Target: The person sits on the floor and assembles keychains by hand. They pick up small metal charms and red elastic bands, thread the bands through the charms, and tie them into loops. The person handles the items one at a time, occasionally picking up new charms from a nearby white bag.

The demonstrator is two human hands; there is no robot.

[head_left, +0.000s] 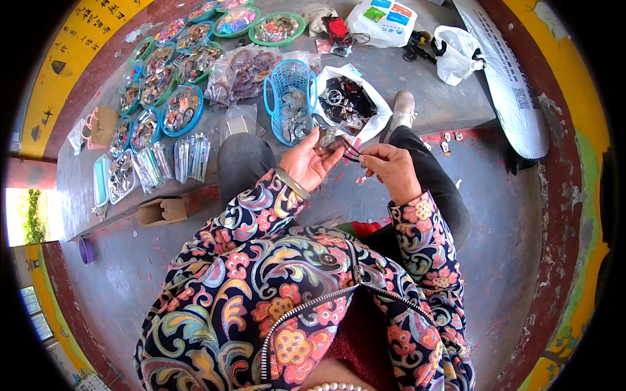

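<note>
My left hand (305, 163) is turned palm up, with its thumb and fingers around a dark elastic hair tie that carries a shiny silvery ornament (328, 136). My right hand (394, 171) pinches the other side of the hair tie's dark loop (351, 148), so the band stretches between both hands. Just beyond them, an open white bag (377, 111) holds a heap of black bands and shiny pieces. Beside it stands a blue plastic basket (291, 75) with small silvery pieces in its bottom. Fine details of the ornament are too small to make out.
Round trays (182, 111) of small trinkets crowd the far left of the grey ledge. Clear packets (192, 156) and a bag of purplish pieces (246, 73) lie nearer. White bags (458, 55) stand at the far right. A cardboard box (162, 212) sits below the ledge.
</note>
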